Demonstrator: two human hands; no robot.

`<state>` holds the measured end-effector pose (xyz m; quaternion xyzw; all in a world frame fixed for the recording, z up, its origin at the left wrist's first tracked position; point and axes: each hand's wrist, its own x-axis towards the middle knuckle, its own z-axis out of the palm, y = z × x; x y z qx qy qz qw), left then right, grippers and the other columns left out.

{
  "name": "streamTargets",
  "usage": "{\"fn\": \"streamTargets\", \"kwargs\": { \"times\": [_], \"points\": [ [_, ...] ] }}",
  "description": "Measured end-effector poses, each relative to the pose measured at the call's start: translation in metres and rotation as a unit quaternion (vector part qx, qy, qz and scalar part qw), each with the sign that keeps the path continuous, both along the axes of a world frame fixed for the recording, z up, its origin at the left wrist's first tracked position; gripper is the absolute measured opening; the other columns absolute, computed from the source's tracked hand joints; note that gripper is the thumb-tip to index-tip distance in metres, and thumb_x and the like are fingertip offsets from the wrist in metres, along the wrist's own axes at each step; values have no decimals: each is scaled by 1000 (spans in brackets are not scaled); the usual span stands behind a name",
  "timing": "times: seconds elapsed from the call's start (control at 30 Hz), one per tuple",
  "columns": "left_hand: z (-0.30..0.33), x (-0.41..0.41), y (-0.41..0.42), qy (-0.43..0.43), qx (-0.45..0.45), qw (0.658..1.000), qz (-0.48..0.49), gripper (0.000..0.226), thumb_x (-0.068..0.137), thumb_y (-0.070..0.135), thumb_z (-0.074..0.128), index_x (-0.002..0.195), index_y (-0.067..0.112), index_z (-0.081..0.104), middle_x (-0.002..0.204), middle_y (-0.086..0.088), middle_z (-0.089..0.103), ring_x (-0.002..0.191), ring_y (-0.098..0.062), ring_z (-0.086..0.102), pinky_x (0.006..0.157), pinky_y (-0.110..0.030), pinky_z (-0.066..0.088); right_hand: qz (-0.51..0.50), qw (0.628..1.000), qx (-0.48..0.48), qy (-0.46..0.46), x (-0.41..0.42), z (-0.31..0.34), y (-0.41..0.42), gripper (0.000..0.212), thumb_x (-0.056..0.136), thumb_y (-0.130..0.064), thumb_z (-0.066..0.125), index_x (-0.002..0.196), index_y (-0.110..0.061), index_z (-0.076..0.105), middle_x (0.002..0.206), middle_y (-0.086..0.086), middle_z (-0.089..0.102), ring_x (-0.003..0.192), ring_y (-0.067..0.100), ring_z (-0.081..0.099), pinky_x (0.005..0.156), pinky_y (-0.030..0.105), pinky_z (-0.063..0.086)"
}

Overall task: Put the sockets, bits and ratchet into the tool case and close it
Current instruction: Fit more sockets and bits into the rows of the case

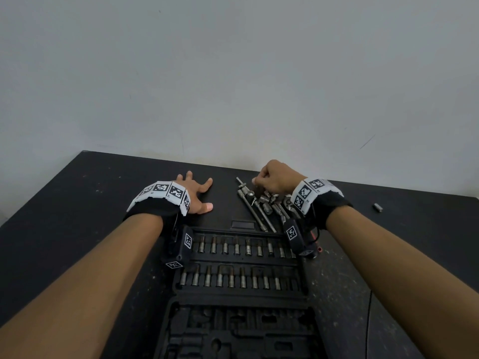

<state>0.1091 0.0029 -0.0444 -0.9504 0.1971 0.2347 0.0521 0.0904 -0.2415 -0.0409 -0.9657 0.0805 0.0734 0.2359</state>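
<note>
Steel, hard and slick: loose sockets (267,200) lie piled beyond the open tool case (241,294), my right hand (278,178) fingers pinched closed over them, contents unclear. I'd pinch one across its knurled barrel; left hand (195,193) rests spread on the desk (77,203).

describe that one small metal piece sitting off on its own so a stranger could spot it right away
Start at the black table and go to its far right side, past the right hand. There, a lone small metal bit lies flat on bare tabletop. Unlike the loose tool pile beyond the open tool case, nothing touches it.
</note>
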Motion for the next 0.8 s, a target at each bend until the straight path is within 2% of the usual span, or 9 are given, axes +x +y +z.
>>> {"fn": "streamTargets", "kwargs": {
  "times": [0.1,0.2,0.3,0.37,0.4,0.47,0.53,0.6,0.8],
  "points": [
    [0,0,0,1,1,1000,-1,76,102,58,42,159,42,-5,167,-14,-12,154,-40,-3,121,-55,16,-118,951,286,-23,-4,4,-2,31,96,-21,47,72,-4,53,64,10,43,55,21,36,53,32,29],
    [0,0,0,2,1,1000,-3,76,102,58,42,159,42,-5,167,-14,-12,153,-40,-3,121,-55,16,-195,795,575,-13,-11,6,-15,20,93,-19,34,78,-12,46,71,11,47,56,20,37,55,31,27],
    [0,-1,0,-2,0,1000,-4,76,102,58,42,159,42,-5,167,-14,-11,153,-40,0,121,-55,18,-196,674,712,-2,-21,7,-30,24,97,-23,37,87,-8,52,78,13,53,63,22,45,62,30,36],
    [0,-1,0,-4,0,1000,-4,76,101,58,42,159,42,-5,167,-14,-11,154,-39,0,121,-55,18,-202,645,737,-1,-26,7,-34,26,101,-25,44,81,-10,51,73,6,46,60,16,37,57,25,32],
    [0,-1,0,-3,1,1000,-4,76,102,58,42,159,42,-5,167,-14,-11,154,-40,-1,121,-55,17,-202,663,721,4,-27,7,-35,28,103,-25,47,78,-12,50,70,1,40,58,12,30,52,22,28],
    [0,-1,0,0,2,1000,-4,76,102,58,42,159,41,-6,167,-14,-12,153,-40,-2,121,-55,17,-187,762,620,9,-29,6,-38,31,104,-29,54,76,-15,51,64,-4,29,54,10,22,45,21,21],
    [1,0,1,1,1,1000,-4,76,102,57,42,159,41,-6,167,-15,-12,153,-40,-3,122,-56,16,-158,891,426,-4,-31,4,-42,31,100,-34,64,77,-13,60,61,-4,30,49,10,25,42,21,21],
    [1,0,1,1,1,1000,-3,76,102,57,42,159,41,-6,167,-14,-12,154,-40,-3,122,-56,16,-111,965,235,-25,-33,3,-47,33,93,-37,74,74,-11,69,55,-2,37,43,10,32,41,18,28],
    [0,1,0,1,5,1000,-5,76,102,58,41,159,41,-6,167,-14,-12,154,-40,-3,122,-56,16,17,999,33,-33,-38,3,-57,7,82,-26,85,87,-22,82,43,-29,54,47,-15,51,58,17,34]
  ]
}}
